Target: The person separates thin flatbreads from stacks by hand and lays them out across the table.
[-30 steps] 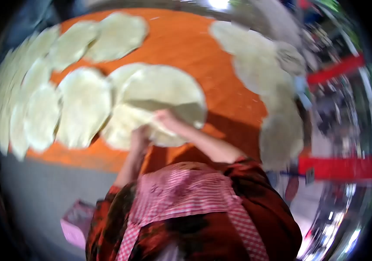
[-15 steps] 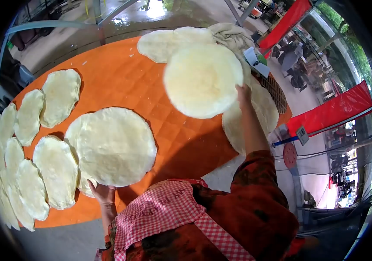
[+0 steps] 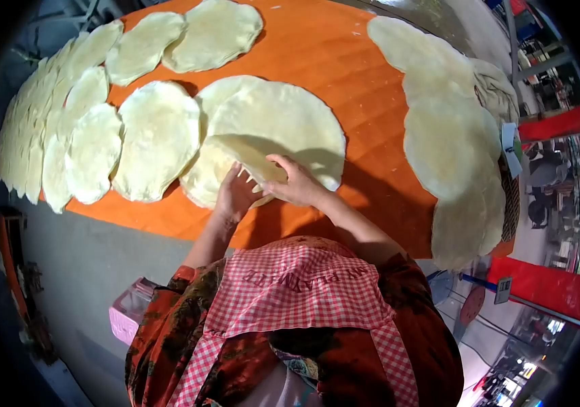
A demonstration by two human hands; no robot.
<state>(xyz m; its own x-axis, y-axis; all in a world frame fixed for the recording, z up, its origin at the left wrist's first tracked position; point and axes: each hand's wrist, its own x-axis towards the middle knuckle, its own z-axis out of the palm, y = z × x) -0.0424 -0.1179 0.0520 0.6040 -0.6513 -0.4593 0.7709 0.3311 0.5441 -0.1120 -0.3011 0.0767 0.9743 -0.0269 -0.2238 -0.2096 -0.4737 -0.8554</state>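
A large, pale, flat dough round (image 3: pixel 290 112) lies on a pile near the front middle of the table. Its near edge is lifted and curls back over itself. My left hand (image 3: pixel 237 197) is at that raised edge, with its fingers bent against the sheet. Close beside it, my right hand (image 3: pixel 296 182) pinches the same edge between thumb and fingers. More round dough sheets show beneath, partly covered by my hands and the raised flap. Just left of this pile sits another stack of dough rounds (image 3: pixel 157 139).
Several more stacks of rounds (image 3: pixel 93 152) overlap across the left of the orange table (image 3: pixel 378 163). A row of rounds (image 3: pixel 452 142) runs down its right side, beside a crumpled cloth (image 3: pixel 496 88). On the floor stands a pink basket (image 3: pixel 124 324). Red banners (image 3: pixel 547 288) hang at right.
My right hand has left the round at the right, which now lies in that row. Both hands are together at the front pile, where the round's edge is lifted. The view has turned.
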